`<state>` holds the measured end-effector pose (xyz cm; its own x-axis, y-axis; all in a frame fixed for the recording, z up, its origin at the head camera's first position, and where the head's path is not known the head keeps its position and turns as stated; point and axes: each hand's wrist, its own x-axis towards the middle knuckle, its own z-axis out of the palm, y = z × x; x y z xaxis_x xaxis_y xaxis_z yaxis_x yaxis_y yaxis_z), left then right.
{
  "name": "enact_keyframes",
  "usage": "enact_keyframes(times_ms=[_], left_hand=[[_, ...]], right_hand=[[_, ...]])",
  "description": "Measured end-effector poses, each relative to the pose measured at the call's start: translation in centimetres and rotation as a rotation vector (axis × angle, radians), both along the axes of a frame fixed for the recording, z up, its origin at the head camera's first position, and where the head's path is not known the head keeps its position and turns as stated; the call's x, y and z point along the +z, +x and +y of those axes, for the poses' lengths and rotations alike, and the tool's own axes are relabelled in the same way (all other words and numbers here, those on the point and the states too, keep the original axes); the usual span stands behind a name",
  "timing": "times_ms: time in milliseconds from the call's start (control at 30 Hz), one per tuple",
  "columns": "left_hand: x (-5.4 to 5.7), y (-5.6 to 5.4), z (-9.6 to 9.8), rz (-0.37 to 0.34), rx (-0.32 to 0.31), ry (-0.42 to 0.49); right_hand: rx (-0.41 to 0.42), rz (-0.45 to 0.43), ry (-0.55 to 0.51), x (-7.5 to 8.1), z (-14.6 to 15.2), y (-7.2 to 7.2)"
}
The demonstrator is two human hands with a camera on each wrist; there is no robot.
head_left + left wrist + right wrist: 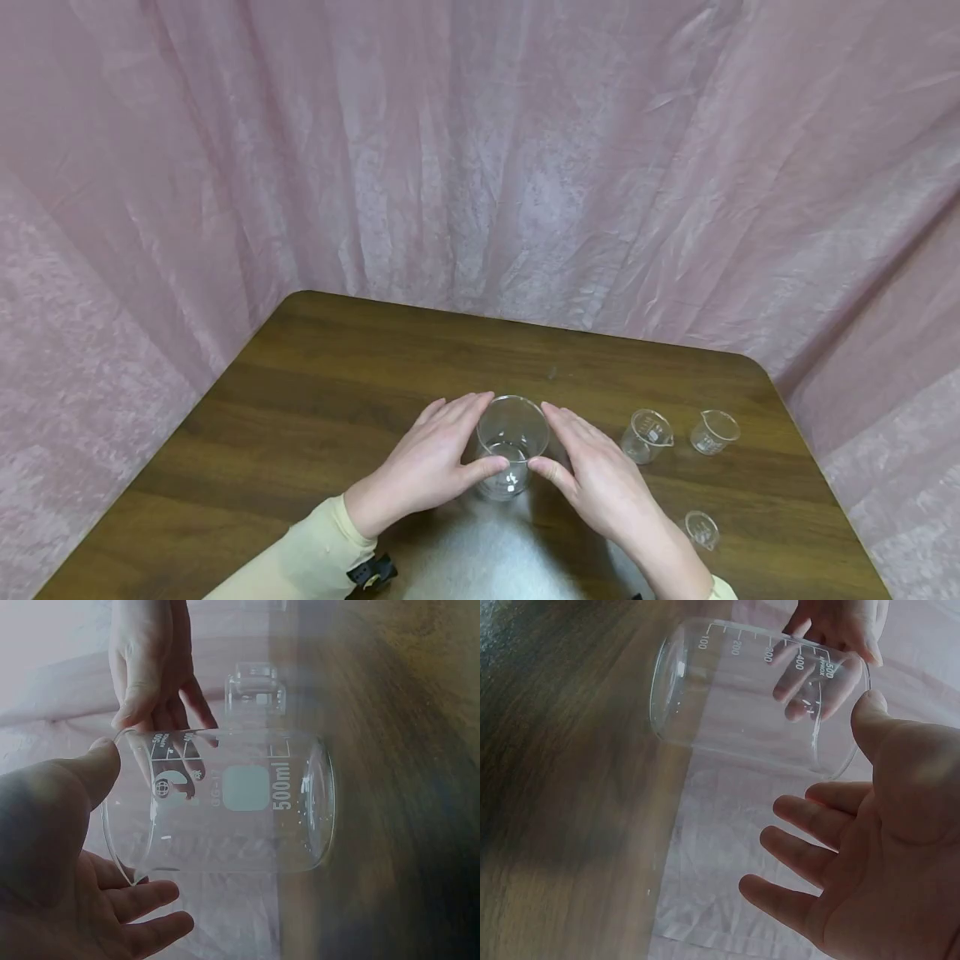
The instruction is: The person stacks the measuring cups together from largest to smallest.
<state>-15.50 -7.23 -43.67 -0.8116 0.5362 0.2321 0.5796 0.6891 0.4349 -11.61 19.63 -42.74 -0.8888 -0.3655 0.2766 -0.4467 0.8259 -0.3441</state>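
Observation:
A clear glass beaker (513, 429) stands upright on the wooden table, between the two hands. White print on its side reads 500ml (282, 786) in the left wrist view. My left hand (423, 458) flanks it on the left, thumb tip at the near rim and long fingers reaching along the far left side. On the other side, my right hand (603, 475) mirrors this, its thumb tip (870, 709) right at the rim. Its other fingers (791, 851) are spread and slightly bent, apart from the glass in the right wrist view.
To the right stand two smaller beakers (647, 436), the farther one (714, 432) shorter. A still smaller beaker (702, 530) is nearer, beyond my right forearm. The brown table (360, 350) ends at a pink curtain (450, 167) behind and on both sides.

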Motion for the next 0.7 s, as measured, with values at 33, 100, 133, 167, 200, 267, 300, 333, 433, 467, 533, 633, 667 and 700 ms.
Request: enact_keyframes(times_ms=[33,100,133,167,200,267,300,333,433,467,533,633,667,700], left_hand=[[0.0,0.0,0.1,-0.002,-0.002,0.000],[0.0,-0.1,0.2,-0.004,-0.003,0.001],[0.0,-0.2,0.2,-0.003,-0.005,0.001],[0.0,-0.2,0.3,-0.002,-0.006,0.003],[0.0,-0.3,0.3,0.000,-0.006,0.005],[0.0,-0.5,0.5,0.003,-0.006,0.011],[0.0,-0.5,0.5,0.003,-0.006,0.013],[0.0,-0.6,0.5,0.002,-0.004,0.018],[-0.1,-0.9,0.6,0.000,-0.002,0.035],[-0.1,-1.0,0.7,0.001,-0.002,0.037],[-0.2,-1.3,0.7,0.007,-0.007,0.046],[-0.3,-1.7,0.9,0.012,-0.017,0.055],[-0.3,-1.9,0.9,0.009,-0.020,0.060],[-0.3,-2.0,1.0,0.004,-0.020,0.064]], right_hand=[[0.000,-0.001,-0.001,0.0,0.0,0.0],[0.004,-0.001,-0.004,0.0,-0.1,-0.1],[0.007,0.000,-0.007,0.1,-0.1,-0.2],[0.008,0.001,-0.009,0.1,-0.1,-0.3],[0.010,0.005,-0.012,0.2,-0.2,-0.3],[0.014,0.011,-0.016,0.3,-0.3,-0.5],[0.015,0.015,-0.018,0.3,-0.3,-0.6],[0.016,0.017,-0.021,0.4,-0.4,-0.7],[0.015,0.018,-0.022,0.4,-0.6,-0.9],[0.013,0.018,-0.020,0.4,-0.6,-0.9],[0.006,0.016,-0.019,0.4,-0.6,-1.0],[-0.005,0.017,-0.020,0.2,-0.7,-1.2],[-0.008,0.020,-0.021,0.1,-0.7,-1.3],[-0.010,0.021,-0.022,0.1,-0.7,-1.4]])
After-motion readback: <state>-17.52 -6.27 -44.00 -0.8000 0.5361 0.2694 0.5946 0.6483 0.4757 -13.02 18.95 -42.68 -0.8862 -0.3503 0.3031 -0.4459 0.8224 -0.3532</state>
